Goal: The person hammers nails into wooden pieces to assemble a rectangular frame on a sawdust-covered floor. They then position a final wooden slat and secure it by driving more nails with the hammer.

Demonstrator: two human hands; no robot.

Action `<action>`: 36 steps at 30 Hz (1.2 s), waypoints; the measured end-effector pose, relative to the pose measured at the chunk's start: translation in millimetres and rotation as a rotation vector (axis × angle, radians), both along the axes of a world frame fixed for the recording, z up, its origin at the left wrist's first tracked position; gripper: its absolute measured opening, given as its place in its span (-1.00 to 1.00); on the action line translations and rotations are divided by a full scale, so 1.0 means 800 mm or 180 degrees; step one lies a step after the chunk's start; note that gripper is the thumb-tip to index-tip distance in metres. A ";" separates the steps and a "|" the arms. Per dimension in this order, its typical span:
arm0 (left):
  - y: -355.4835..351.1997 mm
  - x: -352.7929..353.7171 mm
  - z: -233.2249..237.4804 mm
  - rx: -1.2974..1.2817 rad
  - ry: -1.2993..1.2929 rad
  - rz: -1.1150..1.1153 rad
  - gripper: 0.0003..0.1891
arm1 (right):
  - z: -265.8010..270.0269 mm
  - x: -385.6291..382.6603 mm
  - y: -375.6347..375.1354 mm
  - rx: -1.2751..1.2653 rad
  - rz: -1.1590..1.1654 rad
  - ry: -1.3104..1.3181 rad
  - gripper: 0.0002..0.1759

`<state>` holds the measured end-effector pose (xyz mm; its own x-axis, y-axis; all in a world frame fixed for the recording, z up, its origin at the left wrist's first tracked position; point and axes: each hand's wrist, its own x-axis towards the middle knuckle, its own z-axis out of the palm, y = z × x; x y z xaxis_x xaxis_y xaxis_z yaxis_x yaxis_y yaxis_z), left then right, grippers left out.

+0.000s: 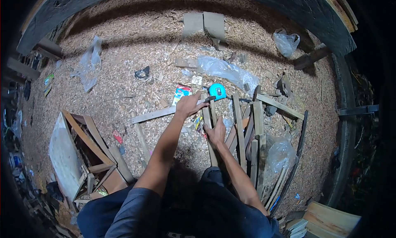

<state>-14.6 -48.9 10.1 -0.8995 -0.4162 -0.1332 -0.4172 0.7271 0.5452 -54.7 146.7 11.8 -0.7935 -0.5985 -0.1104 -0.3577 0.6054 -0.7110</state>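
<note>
Pale, slim wood slats (212,153) pinched by the right hand (217,134); left hand (188,105) curled at their far end, hold unclear

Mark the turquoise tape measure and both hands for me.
Turquoise tape measure (217,91), head view: middle of its case.
Left hand (189,104), head view: its back.
Right hand (217,132), head view: its back.
</note>
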 end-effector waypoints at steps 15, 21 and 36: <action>-0.003 -0.010 -0.009 -0.0157 -0.0728 -0.0392 -0.38 | 0.087 0.006 0.010 -0.0204 0.0140 -0.0273 -0.67; -0.003 -0.015 -0.018 -0.0334 -0.0725 -0.0345 -0.62 | 0.082 0.011 0.008 0.0102 0.0125 -0.0210 -0.68; -0.008 -0.013 -0.008 0.0035 -0.0719 -0.0399 -0.69 | 0.050 0.006 0.026 0.0236 -0.0485 -0.0181 -0.57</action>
<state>-24.8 -55.4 3.3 -0.8909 -0.3008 -0.3405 -0.4363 0.7753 0.4566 -50.0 167.5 51.5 -0.8656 -0.4604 -0.1971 -0.2183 0.7011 -0.6788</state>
